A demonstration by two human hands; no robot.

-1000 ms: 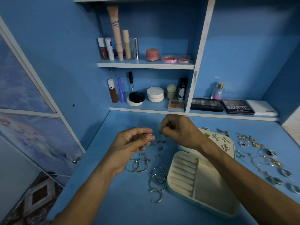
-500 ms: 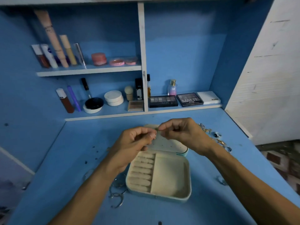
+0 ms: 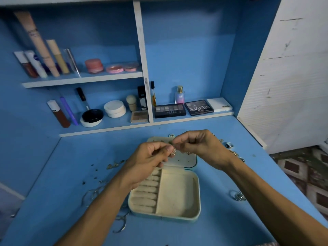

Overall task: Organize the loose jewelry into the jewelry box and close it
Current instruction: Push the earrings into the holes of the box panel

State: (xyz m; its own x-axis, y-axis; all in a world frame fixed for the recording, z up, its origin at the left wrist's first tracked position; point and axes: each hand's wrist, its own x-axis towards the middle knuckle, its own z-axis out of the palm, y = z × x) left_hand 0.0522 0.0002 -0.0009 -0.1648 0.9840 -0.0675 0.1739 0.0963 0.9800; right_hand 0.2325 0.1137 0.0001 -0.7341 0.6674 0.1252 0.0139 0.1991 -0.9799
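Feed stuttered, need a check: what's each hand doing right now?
Left hand: pinches a small sparkly earring.
Right hand: fingertips pinched beside the earring; whether they hold anything cannot be told.

Dim, flat, blue-cast light; shadows faint and soft. White wall at right brightest. Wide-angle bowing: upper shelf slants, tubes lean outward. Left edge soft, smeared. Loose jewelry on the desk's left half blurred, detail lost.

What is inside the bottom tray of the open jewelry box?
The jewelry box tray shows a column of padded ring rolls on the left and a larger compartment on the right, with no jewelry visible in either. The left hand covers the top rolls' left ends.
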